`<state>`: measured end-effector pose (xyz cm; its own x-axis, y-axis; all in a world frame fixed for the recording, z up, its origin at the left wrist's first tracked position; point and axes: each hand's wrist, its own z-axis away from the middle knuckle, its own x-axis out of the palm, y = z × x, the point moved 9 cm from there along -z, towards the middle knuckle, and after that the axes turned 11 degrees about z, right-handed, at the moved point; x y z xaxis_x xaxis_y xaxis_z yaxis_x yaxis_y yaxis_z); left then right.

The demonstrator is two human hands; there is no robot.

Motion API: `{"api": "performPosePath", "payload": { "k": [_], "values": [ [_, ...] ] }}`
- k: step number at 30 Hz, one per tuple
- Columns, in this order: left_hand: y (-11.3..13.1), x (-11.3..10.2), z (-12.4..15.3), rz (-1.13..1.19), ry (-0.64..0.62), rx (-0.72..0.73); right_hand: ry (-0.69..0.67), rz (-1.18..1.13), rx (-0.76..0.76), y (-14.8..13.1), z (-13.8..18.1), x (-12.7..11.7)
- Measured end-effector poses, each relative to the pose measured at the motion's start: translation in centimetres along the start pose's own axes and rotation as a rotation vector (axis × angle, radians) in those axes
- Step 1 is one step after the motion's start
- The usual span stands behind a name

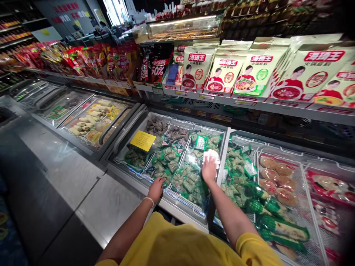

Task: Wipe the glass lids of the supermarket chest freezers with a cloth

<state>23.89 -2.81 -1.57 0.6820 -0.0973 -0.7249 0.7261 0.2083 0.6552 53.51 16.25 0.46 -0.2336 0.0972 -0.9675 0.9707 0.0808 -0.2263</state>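
Observation:
My right hand (209, 170) presses a white cloth (212, 155) against the clear lid (191, 159) of a chest freezer, near the lid's right side. The cloth is bunched under and beyond the fingers; whether it is fabric or paper I cannot tell. My left hand (156, 188) rests on the freezer's front rim, holding nothing, its fingers partly hidden. Under the lid lie bags of green-wrapped food bundles (169, 159) and darker bundles (158, 125). A yellow paper sign (142, 140) sits on the lid's left part.
To the right, another freezer holds round buns (279, 173) and green packs (285, 227). A freezer with pale yellow food (94, 116) stands to the left. Behind runs a shelf (249, 103) of hotpot seasoning bags (194, 68). The tiled floor (55, 147) stretches to the left.

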Motion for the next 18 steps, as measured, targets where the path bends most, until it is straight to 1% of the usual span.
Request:
{"api": "performPosePath", "payload": {
  "k": [1, 4, 5, 6, 7, 8, 9, 10, 11, 12, 15, 16, 17, 18],
  "values": [
    [-0.3, -0.4, 0.0, 0.010, 0.019, -0.011, -0.015, -0.017, -0.082, -3.2, 1.6, 1.0],
    [-0.9, -1.9, -0.1, 0.003, 0.093, -0.043, -0.136, -0.066, -0.464, -13.6, 8.9, 4.7],
    [-1.0, -2.4, -0.1, -0.004, 0.113, -0.047, -0.192, -0.083, -0.613, -16.5, 11.5, 5.8],
    [-1.2, -2.8, -0.2, -0.009, 0.127, -0.047, -0.251, -0.100, -0.773, -18.7, 13.9, 6.7],
    [-1.3, -3.2, -0.3, -0.010, 0.133, -0.048, -0.312, -0.116, -0.930, -20.2, 15.9, 7.2],
    [-1.5, -3.5, -0.5, -0.010, 0.133, -0.048, -0.362, -0.126, -1.060, -20.8, 17.1, 7.4],
    [-1.7, -3.7, -0.6, -0.011, 0.130, -0.048, -0.393, -0.122, -1.139, -20.5, 17.2, 7.3],
    [-2.0, -4.0, -0.8, -0.013, 0.124, -0.045, -0.398, -0.103, -1.155, -19.5, 16.2, 6.9],
    [-2.3, -4.3, -1.0, -0.015, 0.118, -0.040, -0.377, -0.071, -1.106, -17.8, 14.1, 6.3],
    [-2.7, -4.5, -1.2, -0.018, 0.112, -0.036, -0.332, -0.025, -0.995, -15.7, 11.2, 5.6],
    [-4.1, -5.6, -1.8, -0.020, 0.098, -0.037, -0.164, 0.093, -0.597, -8.0, 2.8, 2.6],
    [-4.6, -6.0, -2.0, -0.014, 0.093, -0.038, -0.117, 0.118, -0.438, -5.7, 0.8, 1.8],
    [-5.1, -6.5, -2.3, 0.003, 0.083, -0.038, -0.070, 0.134, -0.283, -3.8, -0.5, 1.0],
    [-5.6, -6.9, -2.5, 0.023, 0.073, -0.036, -0.025, 0.140, -0.137, -2.7, -1.1, 0.5]
  ]
}}
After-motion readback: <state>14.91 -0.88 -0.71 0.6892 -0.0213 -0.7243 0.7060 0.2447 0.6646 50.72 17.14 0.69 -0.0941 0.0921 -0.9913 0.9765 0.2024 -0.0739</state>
